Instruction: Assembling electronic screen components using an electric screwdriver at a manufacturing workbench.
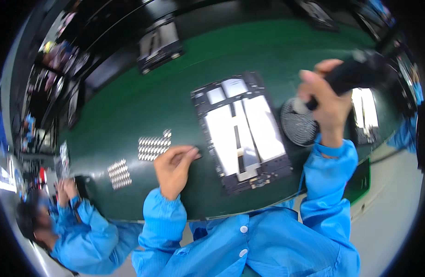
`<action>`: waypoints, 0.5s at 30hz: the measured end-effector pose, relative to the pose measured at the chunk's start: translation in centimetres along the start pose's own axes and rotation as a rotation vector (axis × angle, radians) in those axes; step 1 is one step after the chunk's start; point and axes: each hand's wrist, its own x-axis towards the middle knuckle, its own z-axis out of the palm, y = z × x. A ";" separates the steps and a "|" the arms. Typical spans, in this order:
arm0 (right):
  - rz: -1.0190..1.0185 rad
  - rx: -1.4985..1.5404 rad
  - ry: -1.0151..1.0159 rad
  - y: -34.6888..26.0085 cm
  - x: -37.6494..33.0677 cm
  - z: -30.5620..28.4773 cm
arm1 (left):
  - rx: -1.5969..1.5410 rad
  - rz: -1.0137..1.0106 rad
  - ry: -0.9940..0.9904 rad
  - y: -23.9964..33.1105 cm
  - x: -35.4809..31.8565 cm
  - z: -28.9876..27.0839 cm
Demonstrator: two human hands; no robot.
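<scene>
In the middle of the green table lies an opened tablet (238, 134), with silvery white battery panels in a black frame. My left hand (174, 168) is closed in a pinch just left of its edge. A tiny dark bit shows at the fingertips, too small to name. My right hand (330, 101) is wrapped around what looks like a black electric screwdriver (358, 74), blurred by motion. It is held over a round ribbed dish (298, 127) beside the tablet's right edge. Rows of small metal parts (152, 147) sit just beyond my left hand.
More metal parts (119, 174) lie farther left. Another opened device (159, 44) stands at the back left, and one more (364, 113) lies beyond my right hand. A co-worker in a blue sleeve (99, 233) sits at the left. Dark shelving (115, 27) lines the back.
</scene>
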 end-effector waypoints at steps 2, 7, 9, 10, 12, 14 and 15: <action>-0.049 0.108 -0.040 -1.2 -0.1 0.5 | -0.153 -0.035 -0.036 0.2 0.7 0.1; -0.094 0.262 -0.272 -2.2 -1.3 6.3 | -0.103 -0.064 -0.053 0.7 3.2 0.6; -0.066 0.167 -0.364 -2.4 -1.9 8.5 | -0.043 -0.082 -0.077 1.1 3.9 0.8; -0.073 0.091 -0.444 -2.3 -2.1 9.3 | -0.052 -0.080 -0.076 1.2 4.1 0.9; -0.019 0.106 -0.433 -2.0 -2.6 11.1 | -0.047 -0.056 -0.118 1.2 4.5 1.1; 0.007 0.139 -0.426 -1.1 -2.9 12.2 | -0.020 -0.037 -0.107 1.0 4.8 1.3; 0.018 0.132 -0.436 -0.7 -3.0 12.5 | 0.016 -0.019 -0.098 0.9 4.8 1.3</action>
